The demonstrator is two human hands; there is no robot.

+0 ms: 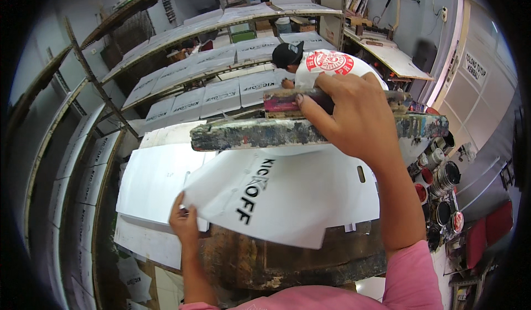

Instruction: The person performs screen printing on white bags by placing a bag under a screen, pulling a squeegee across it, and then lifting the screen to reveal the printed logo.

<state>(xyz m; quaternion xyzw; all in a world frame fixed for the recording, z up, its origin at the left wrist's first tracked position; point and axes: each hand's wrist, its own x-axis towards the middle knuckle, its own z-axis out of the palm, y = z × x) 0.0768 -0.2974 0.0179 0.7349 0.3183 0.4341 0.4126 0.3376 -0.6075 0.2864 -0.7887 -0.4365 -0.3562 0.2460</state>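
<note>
My left hand (184, 221) pinches the left edge of a white sheet (282, 210) with black printed lettering. The sheet is lifted and curved, its lower right corner blurred. Higher up, my right hand (354, 110) closes over a thick, ink-stained wooden bar (260, 133), which looks like the near edge of a screen-printing frame. A maroon-stained piece (279, 102) lies under my right thumb. An oval slot (361, 174) shows in the white material below the right wrist; I cannot tell whether it belongs to the same sheet. A stack of white sheets (157, 182) lies left of the lifted one.
The dark, stained worktable edge (276, 265) runs in front of me. Racks holding printed white sheets (221, 97) stand ahead and on the left (88, 182). A person in a dark cap (337, 66) bends beyond the frame. Several ink cans (445, 174) crowd the right side.
</note>
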